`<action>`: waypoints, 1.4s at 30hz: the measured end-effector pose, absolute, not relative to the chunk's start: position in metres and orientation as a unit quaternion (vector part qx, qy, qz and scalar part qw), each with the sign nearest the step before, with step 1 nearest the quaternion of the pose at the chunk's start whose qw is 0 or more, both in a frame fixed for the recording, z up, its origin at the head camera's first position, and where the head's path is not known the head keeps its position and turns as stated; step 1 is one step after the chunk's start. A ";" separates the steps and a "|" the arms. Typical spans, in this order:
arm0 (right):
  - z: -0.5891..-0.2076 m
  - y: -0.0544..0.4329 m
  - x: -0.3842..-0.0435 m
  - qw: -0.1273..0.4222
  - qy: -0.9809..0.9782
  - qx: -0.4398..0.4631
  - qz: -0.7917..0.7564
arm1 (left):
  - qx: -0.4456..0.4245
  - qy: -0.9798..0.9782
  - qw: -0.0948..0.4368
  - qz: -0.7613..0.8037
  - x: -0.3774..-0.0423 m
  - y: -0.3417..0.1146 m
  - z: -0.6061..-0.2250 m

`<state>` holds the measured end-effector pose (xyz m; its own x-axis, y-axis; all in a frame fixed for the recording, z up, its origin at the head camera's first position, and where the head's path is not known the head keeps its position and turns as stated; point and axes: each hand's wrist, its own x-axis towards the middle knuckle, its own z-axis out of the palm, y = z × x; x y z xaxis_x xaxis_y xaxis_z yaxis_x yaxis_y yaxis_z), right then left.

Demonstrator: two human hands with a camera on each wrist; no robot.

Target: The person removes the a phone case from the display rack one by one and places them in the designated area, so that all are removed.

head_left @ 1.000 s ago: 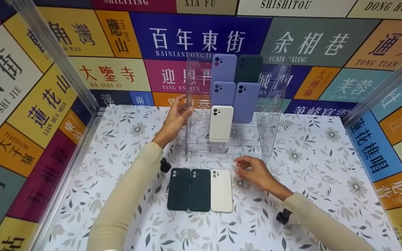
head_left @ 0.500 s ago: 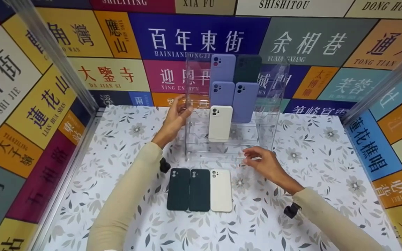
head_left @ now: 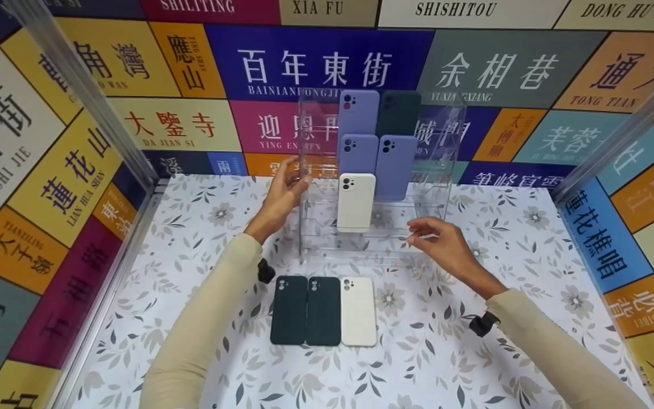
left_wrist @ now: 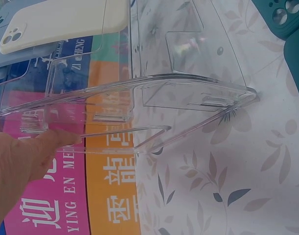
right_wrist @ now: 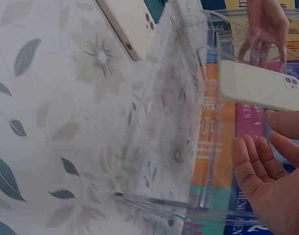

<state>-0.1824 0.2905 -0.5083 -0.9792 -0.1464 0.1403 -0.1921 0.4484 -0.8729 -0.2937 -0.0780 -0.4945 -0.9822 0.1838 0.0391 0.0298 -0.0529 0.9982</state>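
A clear acrylic display stand [head_left: 301, 233] stands upright on the table. My left hand [head_left: 281, 196] grips its left side edge; in the left wrist view the fingers [left_wrist: 56, 139] meet the clear rim. On the stand's tiers lean a cream phone case [head_left: 356, 203], purple phone cases [head_left: 394, 170] and a dark green phone case [head_left: 399, 113] at top right. My right hand [head_left: 446, 244] hovers before the stand's lower right, fingers loosely bent, holding nothing. The right wrist view has it just below the cream case [right_wrist: 262, 85], apparently apart from it.
In front of the stand, two dark green phone cases [head_left: 324, 311] and one cream phone case [head_left: 359, 311] lie side by side on the floral tablecloth [head_left: 418, 369]. Printed sign panels [head_left: 327, 57] rise behind and on both sides, with metal posts [head_left: 100, 102] at the corners.
My right hand has moved up and to the right, from beside the flat cream case to the stand's lower right. The left hand stays at the stand's side, and the cases have not moved.
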 end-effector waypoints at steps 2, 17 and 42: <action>-0.502 0.292 -0.187 0.029 -0.855 0.099 0.509 | 0.083 0.683 0.052 0.723 -0.294 -0.079 -0.495; -0.463 0.284 -0.215 0.042 -0.863 0.107 0.493 | 0.086 0.676 0.049 0.730 -0.295 -0.078 -0.496; -0.453 0.237 -0.245 0.044 -0.859 0.152 0.486 | 0.077 0.684 0.043 0.724 -0.294 -0.078 -0.497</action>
<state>-0.2450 0.2372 -0.4525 -0.9498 -0.2189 0.2237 -0.3045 0.4808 -0.8223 -0.2941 -0.0777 -0.4965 -0.9842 0.1689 0.0528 0.0432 -0.0600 0.9973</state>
